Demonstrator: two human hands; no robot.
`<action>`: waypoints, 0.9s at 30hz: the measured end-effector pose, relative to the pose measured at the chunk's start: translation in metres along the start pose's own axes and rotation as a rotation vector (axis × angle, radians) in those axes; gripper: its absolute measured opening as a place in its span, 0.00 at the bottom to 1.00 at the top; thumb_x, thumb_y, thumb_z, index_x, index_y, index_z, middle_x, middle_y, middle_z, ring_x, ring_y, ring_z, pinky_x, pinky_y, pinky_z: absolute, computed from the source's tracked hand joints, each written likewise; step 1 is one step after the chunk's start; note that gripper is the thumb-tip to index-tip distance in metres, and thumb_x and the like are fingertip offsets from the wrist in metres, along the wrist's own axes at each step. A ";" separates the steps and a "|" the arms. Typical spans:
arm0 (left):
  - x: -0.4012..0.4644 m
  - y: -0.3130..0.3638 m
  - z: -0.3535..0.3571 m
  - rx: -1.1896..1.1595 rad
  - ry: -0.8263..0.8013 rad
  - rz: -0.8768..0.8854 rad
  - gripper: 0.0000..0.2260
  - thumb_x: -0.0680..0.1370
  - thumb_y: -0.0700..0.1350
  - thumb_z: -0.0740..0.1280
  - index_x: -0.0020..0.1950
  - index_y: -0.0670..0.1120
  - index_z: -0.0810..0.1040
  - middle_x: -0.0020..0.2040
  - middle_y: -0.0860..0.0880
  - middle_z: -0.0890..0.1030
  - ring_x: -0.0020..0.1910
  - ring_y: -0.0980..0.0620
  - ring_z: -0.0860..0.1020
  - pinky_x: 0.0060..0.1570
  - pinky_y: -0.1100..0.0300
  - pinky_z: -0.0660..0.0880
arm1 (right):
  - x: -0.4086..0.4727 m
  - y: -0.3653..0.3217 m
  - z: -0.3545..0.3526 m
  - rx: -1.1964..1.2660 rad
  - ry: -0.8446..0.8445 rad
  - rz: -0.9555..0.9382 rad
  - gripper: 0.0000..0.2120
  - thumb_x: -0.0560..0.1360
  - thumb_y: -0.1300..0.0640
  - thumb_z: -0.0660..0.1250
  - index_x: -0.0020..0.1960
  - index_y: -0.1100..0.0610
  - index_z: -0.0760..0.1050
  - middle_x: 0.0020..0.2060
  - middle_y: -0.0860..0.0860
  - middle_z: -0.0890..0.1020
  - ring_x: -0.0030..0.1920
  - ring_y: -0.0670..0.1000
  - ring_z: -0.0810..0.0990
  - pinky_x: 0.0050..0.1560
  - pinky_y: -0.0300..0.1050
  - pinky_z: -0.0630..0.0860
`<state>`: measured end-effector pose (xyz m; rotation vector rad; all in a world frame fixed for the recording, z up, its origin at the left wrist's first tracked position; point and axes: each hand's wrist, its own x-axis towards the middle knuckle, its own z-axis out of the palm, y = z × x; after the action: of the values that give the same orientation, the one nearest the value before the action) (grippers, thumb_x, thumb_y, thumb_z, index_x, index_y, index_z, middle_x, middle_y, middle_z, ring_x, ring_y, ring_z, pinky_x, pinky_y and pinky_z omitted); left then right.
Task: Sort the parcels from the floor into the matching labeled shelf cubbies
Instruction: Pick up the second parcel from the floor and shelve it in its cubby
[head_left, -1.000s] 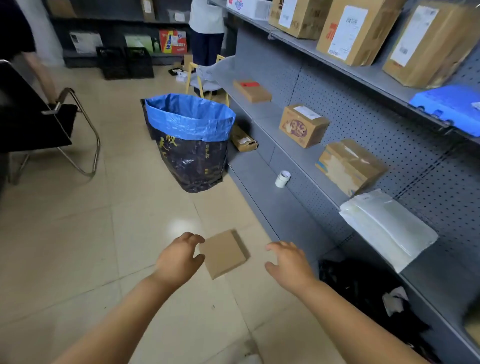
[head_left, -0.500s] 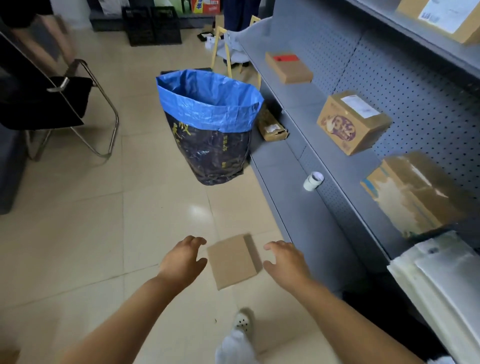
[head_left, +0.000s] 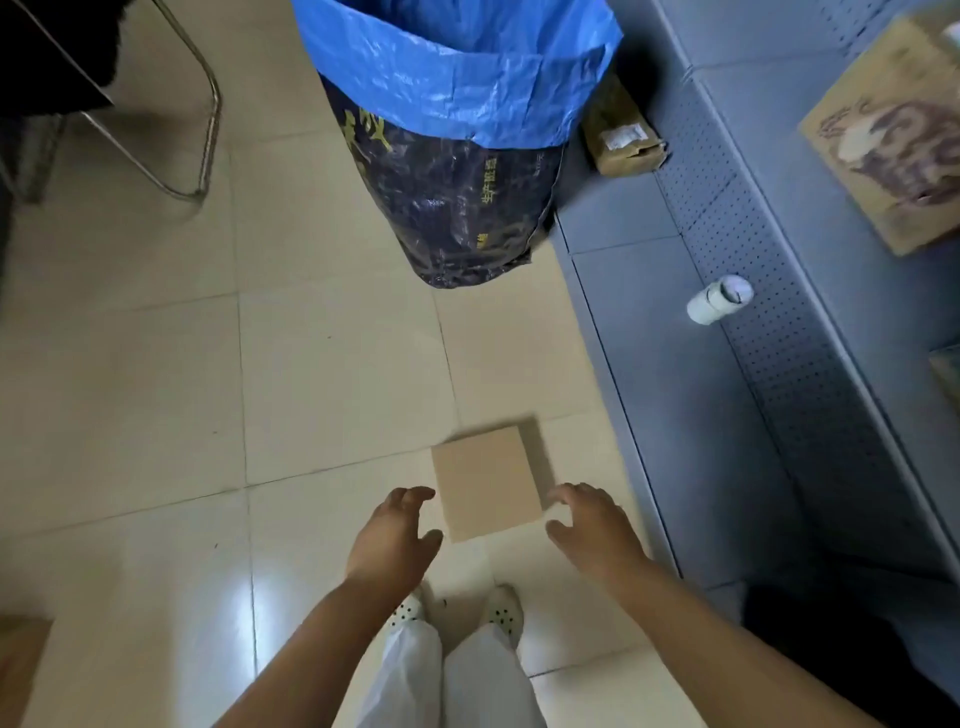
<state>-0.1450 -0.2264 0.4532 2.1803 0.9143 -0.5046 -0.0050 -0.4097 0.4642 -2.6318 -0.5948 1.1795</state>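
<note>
open floor (head_left: 337, 374) around parcel (head_left: 488, 480) | right: shelf base (head_left: 691, 415) close | ahead: sack (head_left: 452, 156)

Pale glossy floor tiles (head_left: 337, 374) carry a flat brown cardboard parcel (head_left: 488, 480), lying just ahead of a pair of white perforated shoes (head_left: 501, 613). Farther back a dark sack with a blue liner (head_left: 452, 145) stands on the floor beside the grey shelf unit. On the lowest grey shelf (head_left: 670, 364) a small taped box (head_left: 621, 137) and a white roll (head_left: 719, 300) lie well apart. A printed carton (head_left: 893, 140) sits on the shelf above.
</note>
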 end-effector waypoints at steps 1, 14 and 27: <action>0.015 -0.006 0.009 -0.019 -0.010 -0.015 0.22 0.73 0.45 0.65 0.67 0.51 0.68 0.64 0.51 0.73 0.61 0.53 0.73 0.55 0.57 0.73 | 0.017 0.003 0.010 0.000 -0.016 0.011 0.17 0.75 0.54 0.61 0.64 0.52 0.70 0.62 0.51 0.75 0.63 0.53 0.71 0.61 0.47 0.68; 0.215 -0.130 0.179 -0.084 -0.157 -0.168 0.20 0.73 0.45 0.66 0.65 0.53 0.70 0.60 0.52 0.75 0.56 0.55 0.75 0.53 0.59 0.73 | 0.236 0.087 0.182 0.010 -0.119 0.141 0.22 0.76 0.54 0.61 0.69 0.53 0.65 0.64 0.53 0.72 0.65 0.52 0.70 0.61 0.44 0.69; 0.323 -0.199 0.309 -0.244 -0.190 -0.295 0.34 0.71 0.42 0.68 0.73 0.53 0.56 0.67 0.47 0.66 0.53 0.45 0.76 0.46 0.59 0.71 | 0.371 0.149 0.294 -0.058 -0.008 0.182 0.32 0.72 0.57 0.64 0.73 0.52 0.57 0.64 0.55 0.66 0.63 0.58 0.69 0.57 0.50 0.73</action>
<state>-0.0983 -0.2066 -0.0337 1.7560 1.1342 -0.6903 0.0402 -0.3780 -0.0290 -2.7813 -0.4030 1.2397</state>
